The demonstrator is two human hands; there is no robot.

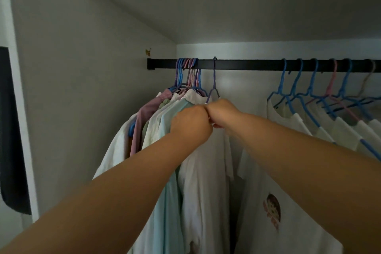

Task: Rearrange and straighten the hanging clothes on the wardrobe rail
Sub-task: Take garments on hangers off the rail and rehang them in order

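A black wardrobe rail (247,65) runs across the back. At its left end several hangers are bunched tight with pale shirts (156,121), pink, white and light blue. A single purple hanger (214,80) hangs just right of the bunch and carries a white shirt (206,181). My left hand (190,123) and my right hand (221,112) meet fist to fist at that shirt's collar, fingers curled into the fabric below the hanger. What exactly each finger pinches is hidden behind the hands.
Further right, several blue and pink hangers (329,93) hold white shirts, spaced apart. A white shirt with a round print (272,210) hangs under my right arm. The wardrobe's left wall (82,88) is close to the bunch. A dark cloth (10,130) hangs at far left.
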